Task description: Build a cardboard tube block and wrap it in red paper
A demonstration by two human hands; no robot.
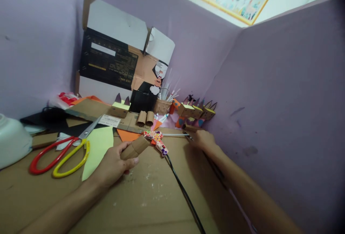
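Observation:
A short folded cardboard tube [135, 148] is gripped in my left hand [111, 164], thumb below and fingers around it. Just past the tube's end lies a flower-patterned hot glue gun [159, 141] with a glue stick [175, 134] projecting from its back. Over on the right, my right hand [204, 139] is closed at a brown cardboard piece [192, 128], and a dark pointed tip [189, 137] shows below its fingers. What exactly those fingers grip is hidden. Two similar tubes [141, 118] stand farther back.
Red-and-yellow-handled scissors [71, 155] lie left on yellow-green paper [101, 146]. A black cord [181, 185] runs toward me. Cardboard animal figures [198, 111], a basket of markers [163, 106] and an unfolded box [110, 58] stand behind. Purple walls [283, 94] enclose the table.

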